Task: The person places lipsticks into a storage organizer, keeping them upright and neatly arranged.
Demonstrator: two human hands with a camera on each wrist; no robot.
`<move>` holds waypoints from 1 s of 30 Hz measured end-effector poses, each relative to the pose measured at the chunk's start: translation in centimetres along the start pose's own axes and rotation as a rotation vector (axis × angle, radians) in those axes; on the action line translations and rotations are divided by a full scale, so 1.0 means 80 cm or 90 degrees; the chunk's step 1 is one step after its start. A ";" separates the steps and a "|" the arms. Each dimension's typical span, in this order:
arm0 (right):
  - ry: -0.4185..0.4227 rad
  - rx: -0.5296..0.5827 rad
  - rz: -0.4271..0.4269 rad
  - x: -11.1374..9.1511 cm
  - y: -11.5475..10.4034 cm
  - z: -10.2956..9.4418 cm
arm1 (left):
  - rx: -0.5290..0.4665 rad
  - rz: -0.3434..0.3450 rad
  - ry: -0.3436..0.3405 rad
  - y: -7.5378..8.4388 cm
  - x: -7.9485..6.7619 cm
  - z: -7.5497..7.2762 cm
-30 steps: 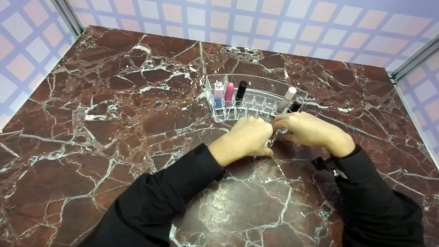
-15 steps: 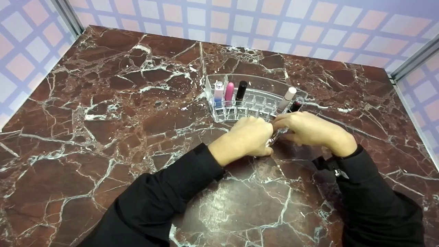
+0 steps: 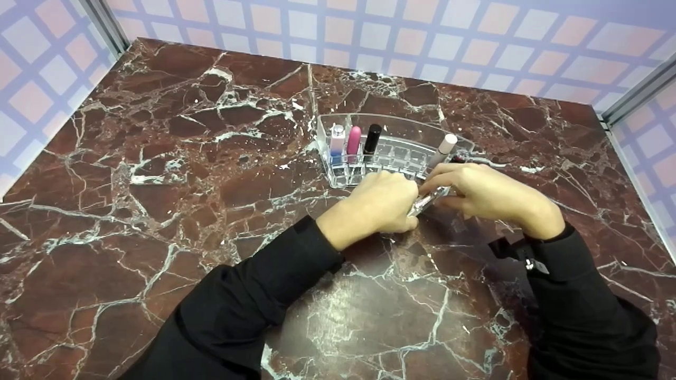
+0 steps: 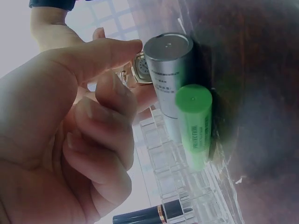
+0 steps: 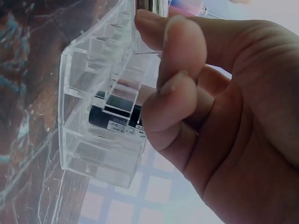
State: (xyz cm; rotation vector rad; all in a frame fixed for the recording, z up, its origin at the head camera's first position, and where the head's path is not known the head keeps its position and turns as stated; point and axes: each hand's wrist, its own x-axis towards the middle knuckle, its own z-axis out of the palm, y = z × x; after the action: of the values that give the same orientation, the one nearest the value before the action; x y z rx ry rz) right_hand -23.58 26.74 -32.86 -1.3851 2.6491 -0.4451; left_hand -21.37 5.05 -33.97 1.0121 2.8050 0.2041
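Observation:
My left hand (image 3: 377,203) and right hand (image 3: 488,192) meet just in front of the clear lipstick organizer (image 3: 338,179). Between them is a shiny metallic lipstick tube (image 3: 428,200), its square gold-rimmed end (image 4: 141,67) beside my left thumb. My left thumb and curled fingers grip that end. In the right wrist view, my right thumb and index finger pinch the tube's (image 5: 152,5) other part; the remaining fingers curl. Close to my left thumb are a silver cylinder (image 4: 168,70) and a green-capped tube (image 4: 195,116), hidden in the head view. How they rest cannot be told.
The organizer holds a white-and-blue tube (image 3: 337,142), a pink tube (image 3: 354,143), a black tube (image 3: 373,138) and a pale tube (image 3: 443,149). A black tube (image 5: 112,116) sits in its right end. Brown marble tabletop (image 3: 211,184) surrounds it; patterned panels (image 3: 359,31) stand behind.
My right hand has shifted slightly right, and more of the shiny tube shows between the hands. My left hand has edged slightly up. The dark tube at the organizer's right is now mostly covered.

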 end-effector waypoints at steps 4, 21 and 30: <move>0.009 0.010 0.002 -0.002 0.000 -0.003 | -0.005 0.003 0.005 0.000 0.000 -0.001; 0.053 -0.004 0.003 -0.001 0.006 -0.001 | 0.000 0.005 0.035 -0.010 -0.004 -0.010; 0.072 -0.003 0.026 -0.002 0.005 -0.002 | -0.001 -0.001 0.027 -0.011 -0.005 -0.014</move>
State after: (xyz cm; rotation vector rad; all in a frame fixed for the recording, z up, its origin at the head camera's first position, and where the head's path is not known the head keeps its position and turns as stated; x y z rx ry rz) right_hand -23.81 27.13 -32.83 -1.3428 2.7634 -0.5275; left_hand -21.83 4.04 -32.99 1.0171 2.8423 0.2306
